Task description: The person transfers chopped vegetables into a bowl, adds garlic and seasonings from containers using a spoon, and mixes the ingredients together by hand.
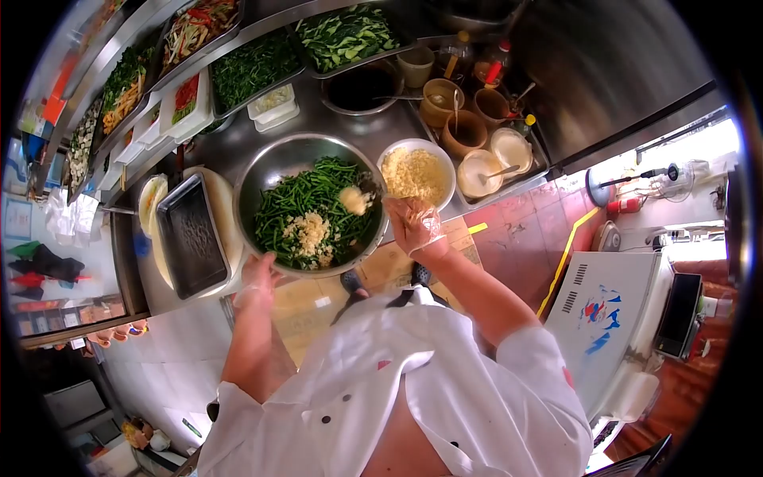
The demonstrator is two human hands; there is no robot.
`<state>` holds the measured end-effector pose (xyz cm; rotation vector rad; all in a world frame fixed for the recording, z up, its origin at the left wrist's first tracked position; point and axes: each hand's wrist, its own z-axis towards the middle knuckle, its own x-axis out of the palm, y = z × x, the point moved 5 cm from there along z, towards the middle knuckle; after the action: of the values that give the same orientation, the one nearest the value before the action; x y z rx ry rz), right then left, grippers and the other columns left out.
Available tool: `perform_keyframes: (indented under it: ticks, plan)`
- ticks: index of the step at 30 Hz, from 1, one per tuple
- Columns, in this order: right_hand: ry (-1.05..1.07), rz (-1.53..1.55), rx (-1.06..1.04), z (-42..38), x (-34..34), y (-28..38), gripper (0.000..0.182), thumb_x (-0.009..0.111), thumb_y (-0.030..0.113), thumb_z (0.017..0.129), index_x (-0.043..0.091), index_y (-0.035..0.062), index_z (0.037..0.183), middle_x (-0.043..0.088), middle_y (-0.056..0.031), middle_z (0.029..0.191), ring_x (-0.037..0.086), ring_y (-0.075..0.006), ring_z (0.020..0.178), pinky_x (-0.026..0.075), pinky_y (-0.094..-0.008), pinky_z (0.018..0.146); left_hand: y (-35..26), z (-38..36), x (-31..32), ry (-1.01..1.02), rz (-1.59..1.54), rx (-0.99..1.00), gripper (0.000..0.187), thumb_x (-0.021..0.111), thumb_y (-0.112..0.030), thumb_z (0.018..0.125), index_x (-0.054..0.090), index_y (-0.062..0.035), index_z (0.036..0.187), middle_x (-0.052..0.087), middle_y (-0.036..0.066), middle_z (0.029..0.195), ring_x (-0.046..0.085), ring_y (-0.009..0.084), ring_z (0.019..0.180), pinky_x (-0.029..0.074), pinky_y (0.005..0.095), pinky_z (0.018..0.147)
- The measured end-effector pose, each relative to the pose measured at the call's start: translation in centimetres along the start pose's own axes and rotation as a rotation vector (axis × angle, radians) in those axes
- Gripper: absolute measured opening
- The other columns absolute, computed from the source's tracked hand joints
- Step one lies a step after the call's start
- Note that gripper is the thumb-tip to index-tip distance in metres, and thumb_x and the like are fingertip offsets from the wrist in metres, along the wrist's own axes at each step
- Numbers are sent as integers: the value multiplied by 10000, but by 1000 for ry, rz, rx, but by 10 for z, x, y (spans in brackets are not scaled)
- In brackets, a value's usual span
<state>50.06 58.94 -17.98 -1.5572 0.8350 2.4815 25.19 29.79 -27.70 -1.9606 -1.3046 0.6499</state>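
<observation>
A wide steel bowl (246, 191) holds cut green vegetables (286, 199) with a heap of pale minced bits (307, 238) on top. A second pale clump (355, 200) shows at the bowl's right side, near my right hand. My left hand (258, 282), in a clear glove, is at the bowl's lower left rim, its fingers partly hidden. My right hand (415, 224), also gloved, is closed between the steel bowl and a white bowl (451, 187) of chopped pale bits (413, 175); what it holds, if anything, is hidden.
Left of the steel bowl lies a dark rectangular tray (191, 238) on a round board. Behind are trays of cut greens (254, 70) and a pan of dark liquid (362, 87). Pots and jars (463, 133) with spoons stand right. A white appliance (604, 318) is farther right.
</observation>
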Motion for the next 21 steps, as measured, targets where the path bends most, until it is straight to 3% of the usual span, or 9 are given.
perform_keyframes:
  ticks: [3,4,5,10,11,14,17,18,21]
  plan:
    - [-167,17,-62,-18,22,-67,167,551,45,847,632,27,992,636,-212,779,626,-393,739,507,-487,662,0,5,-2,8,7,-3,340,594,-48,900,578,-64,1239,636,71,1067,647,244,939,623,417,671]
    - [-23,-32,18,-16,11,-85,180,560,28,826,630,11,991,636,-216,793,623,-405,742,505,-488,665,0,4,-1,11,13,0,344,594,-45,900,577,-65,1243,639,73,1066,651,243,935,625,414,672]
    - [-186,58,-46,-27,7,-109,164,556,32,831,633,20,975,641,-217,815,622,-418,756,506,-500,689,0,2,-1,13,19,1,348,595,-42,899,576,-65,1246,643,75,1065,655,243,932,627,412,674]
    - [103,0,152,-45,24,-145,138,569,47,823,633,41,946,647,-235,876,633,-433,823,510,-516,730,-7,-10,7,1,-15,9,358,608,-34,892,573,-61,1247,650,80,1054,665,240,910,634,397,680]
    - [51,81,129,-48,34,-141,120,563,83,870,640,29,945,649,-244,899,634,-437,841,512,-517,732,-7,-12,7,-3,-13,-1,361,611,-34,889,573,-61,1247,649,79,1057,665,239,914,634,396,681]
    - [-146,8,405,-63,67,-147,180,514,169,957,640,46,994,674,-220,895,641,-418,826,504,-477,727,-4,-6,5,-3,-23,7,363,620,-32,881,573,-66,1240,643,74,1062,661,238,927,634,393,679]
    - [-148,227,1142,-86,113,-190,305,513,287,960,665,25,995,681,-223,999,639,-432,861,516,-480,774,0,-5,4,-14,-32,1,347,632,-34,870,573,-76,1209,627,67,1060,648,237,939,632,397,673]
    - [-55,255,1141,-84,116,-196,395,511,373,958,678,16,978,707,-195,976,660,-389,896,513,-441,806,0,-6,3,-20,-33,-4,339,637,-36,866,573,-79,1196,621,64,1059,642,236,943,631,400,671]
    - [-260,330,1235,-86,116,-207,442,491,414,961,699,24,960,727,-162,933,677,-342,929,507,-412,844,0,-7,1,-2,-16,21,318,662,-51,852,571,-86,1156,604,57,1048,624,232,937,629,416,674]
